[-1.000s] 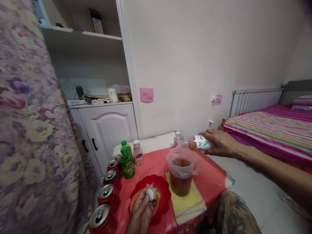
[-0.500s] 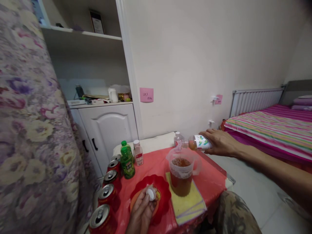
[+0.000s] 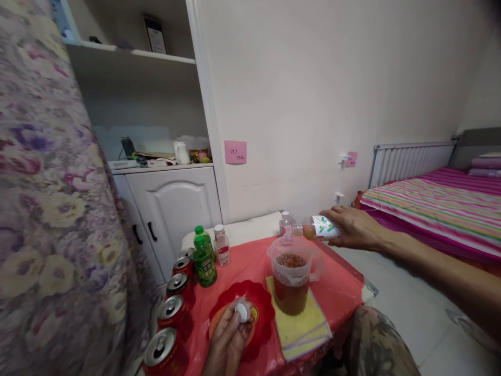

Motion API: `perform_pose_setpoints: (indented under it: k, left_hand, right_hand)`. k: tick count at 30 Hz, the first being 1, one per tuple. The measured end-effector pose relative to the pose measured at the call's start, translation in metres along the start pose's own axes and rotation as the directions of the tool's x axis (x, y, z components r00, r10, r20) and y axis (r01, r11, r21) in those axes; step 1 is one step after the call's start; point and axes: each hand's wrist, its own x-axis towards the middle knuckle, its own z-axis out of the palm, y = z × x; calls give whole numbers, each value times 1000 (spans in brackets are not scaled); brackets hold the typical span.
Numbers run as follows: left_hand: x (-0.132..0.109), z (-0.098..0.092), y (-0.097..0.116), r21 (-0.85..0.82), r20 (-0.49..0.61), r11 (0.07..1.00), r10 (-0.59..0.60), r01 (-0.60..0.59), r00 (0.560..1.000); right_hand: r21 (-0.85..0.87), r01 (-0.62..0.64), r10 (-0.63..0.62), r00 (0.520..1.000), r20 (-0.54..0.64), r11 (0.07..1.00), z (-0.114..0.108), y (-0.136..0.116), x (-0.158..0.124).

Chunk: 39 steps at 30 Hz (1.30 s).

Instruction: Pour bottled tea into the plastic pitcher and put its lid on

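My right hand [image 3: 350, 228] is closed round a clear plastic bottle [image 3: 324, 227] with a white label and green leaf print. The bottle lies almost level, its mouth over the rim of a clear pitcher [image 3: 291, 292], with some amber liquid inside it. Brown liquid with bubbles on top fills much of the pitcher, which stands on a folded yellow cloth [image 3: 301, 334]. Between the fingers and thumb of my left hand [image 3: 229, 334] is a white bottle cap [image 3: 241, 313]. That hand is above a red scalloped dish [image 3: 263, 326].
Several red drink cans [image 3: 172, 308] line the table's left side. Behind them stand green bottles [image 3: 205, 263] and a clear white-capped bottle [image 3: 222, 248]. Another clear bottle [image 3: 286, 222] is behind the pitcher. A red cloth [image 3: 340, 282] covers the table; my knee [image 3: 378, 344] is at its right.
The liquid level in the pitcher looks about the same, with slightly more bubbles. Both hands, the tilted bottle and the cap have hardly moved.
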Motion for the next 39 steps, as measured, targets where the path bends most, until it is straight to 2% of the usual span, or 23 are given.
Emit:
perform_pose_setpoints:
  k: [13, 19, 23, 29, 34, 39]
  left_hand:
    - [0, 0, 0, 20, -20, 1000, 18, -18, 1000]
    - [0, 0, 0, -1, 5, 1000, 17, -17, 1000]
    - [0, -1, 0, -7, -40, 1000, 12, -12, 999]
    - [-2, 0, 0, 18, -47, 1000, 19, -18, 999]
    - [-2, 1, 1, 21, -11, 1000, 18, -18, 1000]
    - [-1, 1, 0, 24, -22, 1000, 17, -16, 1000]
  right_hand:
    - [-24, 35, -35, 999, -19, 999, 4, 4, 0]
    - [-33, 30, -31, 999, -33, 999, 4, 3, 1]
    - [-42, 34, -36, 998, -47, 999, 4, 4, 1]
    - [-35, 38, -40, 998, -49, 999, 4, 5, 1]
    - [-29, 42, -44, 997, -57, 999, 4, 6, 0]
    - [-31, 36, -37, 998, -50, 999, 5, 8, 1]
